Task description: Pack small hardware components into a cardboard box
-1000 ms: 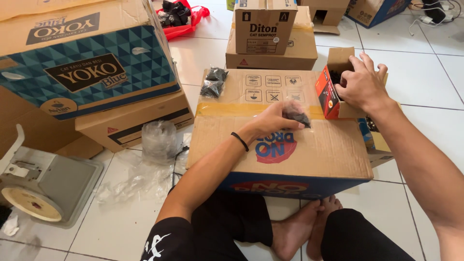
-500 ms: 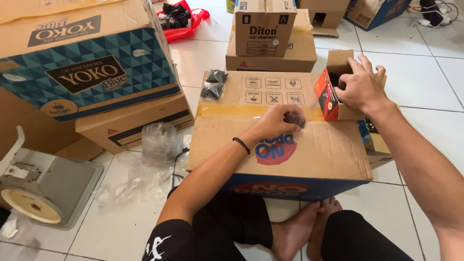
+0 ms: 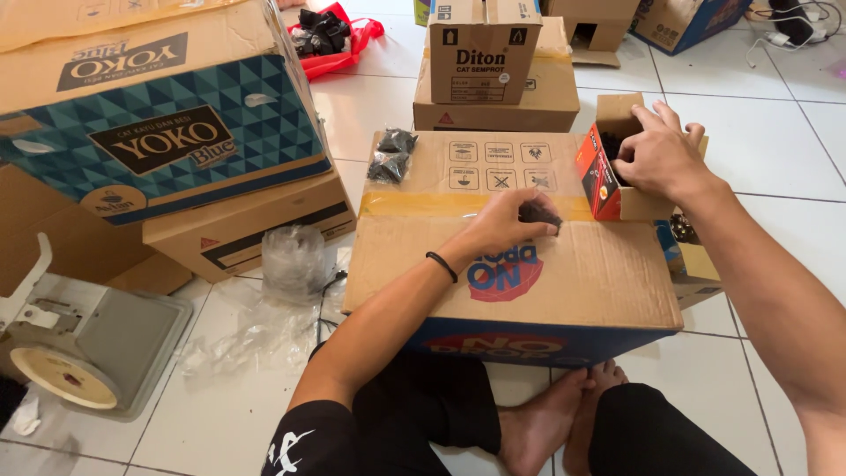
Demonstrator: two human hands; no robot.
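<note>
I sit on the floor with a large taped cardboard box in front of me as a work surface. My left hand rests on its top, fingers closed on a small pile of black pieces. My right hand reaches into a small open red-and-brown carton standing at the box's right edge; its fingertips are hidden inside. Two small clear bags of black pieces lie at the box's far left corner.
Stacked cartons, the top one with a blue patterned side, stand on the left. A weighing scale and clear plastic bags lie on the tiled floor. More boxes and a red bag sit behind.
My right hand has dipped deeper into the small carton. My left hand has stayed on the black pieces, shifting only slightly.
</note>
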